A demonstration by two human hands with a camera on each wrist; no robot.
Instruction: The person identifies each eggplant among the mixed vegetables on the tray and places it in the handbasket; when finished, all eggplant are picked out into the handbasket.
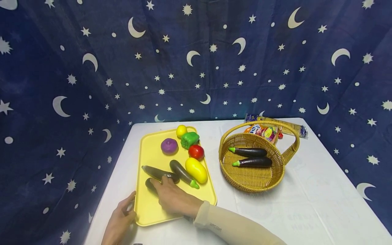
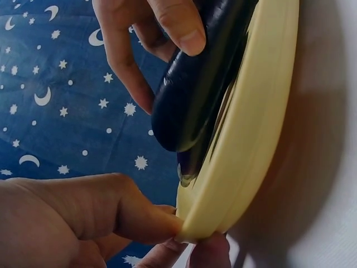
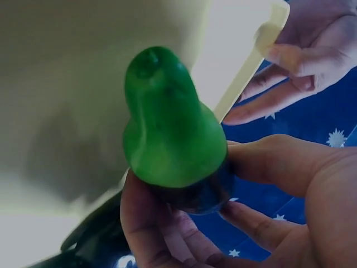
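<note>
A white table (image 1: 306, 194) spread in front of you, with the yellow tray (image 1: 150, 149) on it and the wicker basket (image 1: 251, 177) to the tray's right. Your right hand (image 1: 173, 195) reached over the tray's near half, thumb and fingers pinching the body of a dark eggplant (image 1: 150, 184); you could not tell whether it was clear of the tray. Your left hand (image 1: 120, 217) pinched the tray's rim by the near left corner. The held piece looked like a moulded model, probably light, stiff and hard to bruise, though its glossy skin might slip under a loose hold. Just beyond it lay a slim eggplant (image 1: 154, 172), with a plump eggplant (image 1: 181, 171) farther right. Smallest was the green cap (image 3: 167, 123); the body just below it, gripped from opposite sides, seemed the surest place to hold
</note>
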